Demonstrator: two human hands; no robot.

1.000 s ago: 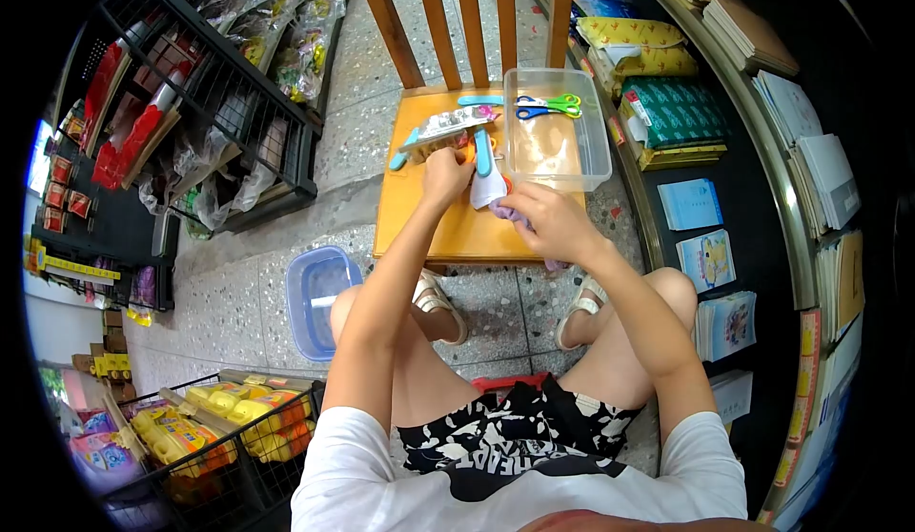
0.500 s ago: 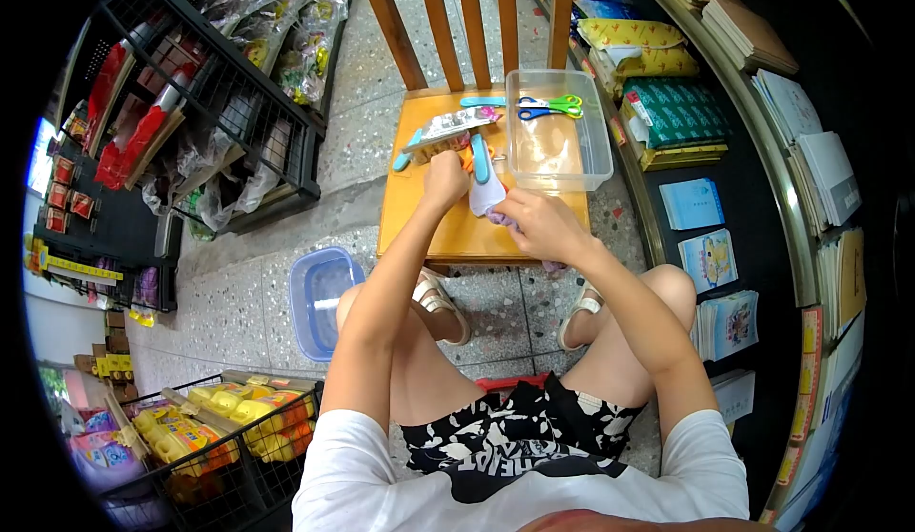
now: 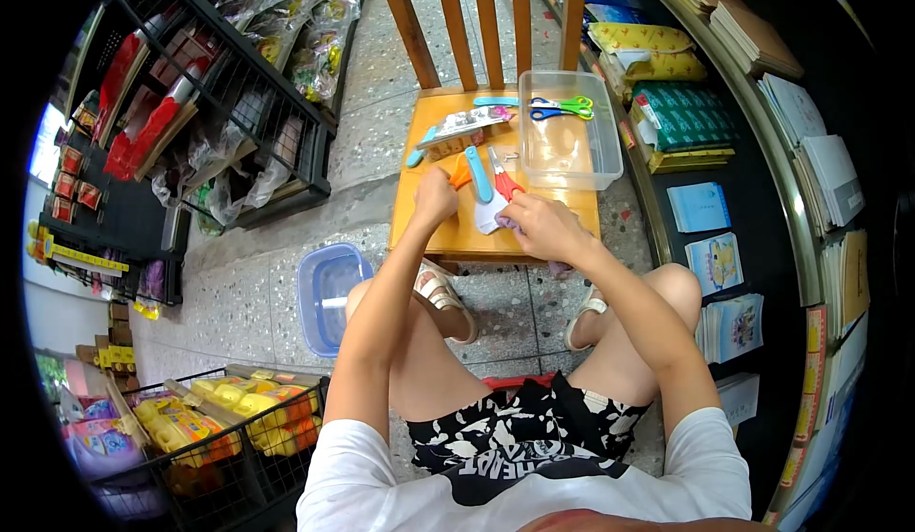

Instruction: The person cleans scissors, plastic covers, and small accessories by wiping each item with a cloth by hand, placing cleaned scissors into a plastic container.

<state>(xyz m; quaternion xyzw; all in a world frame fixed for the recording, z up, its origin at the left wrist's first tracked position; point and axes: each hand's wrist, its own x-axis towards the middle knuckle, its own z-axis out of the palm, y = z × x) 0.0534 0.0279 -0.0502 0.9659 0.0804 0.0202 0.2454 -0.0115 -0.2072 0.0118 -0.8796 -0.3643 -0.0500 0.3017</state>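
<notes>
- Head view: pale cloth (image 3: 489,215) lies on the chair seat (image 3: 457,239), near its front edge; judged light, soft, inclined to crumple and slide.
- Recommended hold: its bunched end, leaving the flat portion free.
- Right hand (image 3: 545,228): pinching the cloth's bunched lavender end.
- Red-handled scissors (image 3: 505,187): just beyond the right fingertips; judged stiff and light, best taken by the loops.
- Left hand (image 3: 436,196): fingers curled beside an orange handle (image 3: 460,172); whether it grips cannot be told.
- Light-blue bar (image 3: 478,175): between these two items.
- Changes over half a second: cloth sits nearer the front edge; scissor blades now exposed; left hand drawn back, more orange showing.
</notes>
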